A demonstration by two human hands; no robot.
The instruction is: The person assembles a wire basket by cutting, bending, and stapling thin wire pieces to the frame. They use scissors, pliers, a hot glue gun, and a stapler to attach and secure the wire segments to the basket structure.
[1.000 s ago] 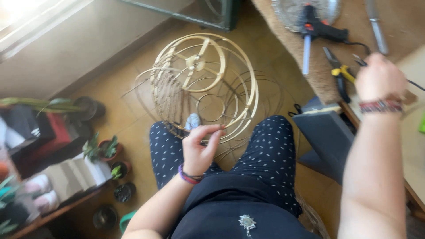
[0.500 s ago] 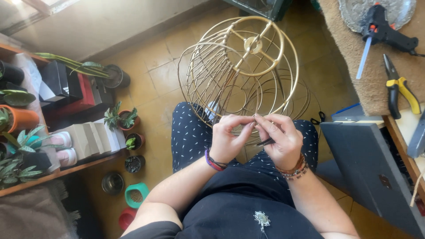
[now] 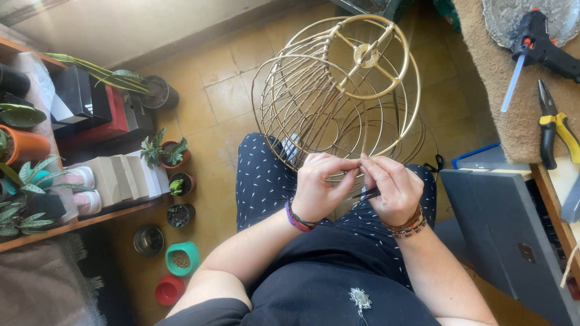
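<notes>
A: Wire frame (image 3: 338,90) rests on the knees; both hands meet at its near rim.
B: Left hand (image 3: 317,187) pinches the cord; right hand (image 3: 393,190) clamps a dark tool (image 3: 365,194); frame mostly bare, wrapping barely begun, I judge.

Yellowish tiled floor (image 3: 223,90), sunlit near pale wall (image 3: 121,30); wooden shelf (image 3: 78,222) left with potted plants (image 3: 163,154) and boxes (image 3: 115,178); carpeted worktop (image 3: 519,121) right.

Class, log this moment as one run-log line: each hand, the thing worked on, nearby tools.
left hand: pinching wire frame | right hand: holding small dark tool | nearby: glue gun, pliers
</notes>
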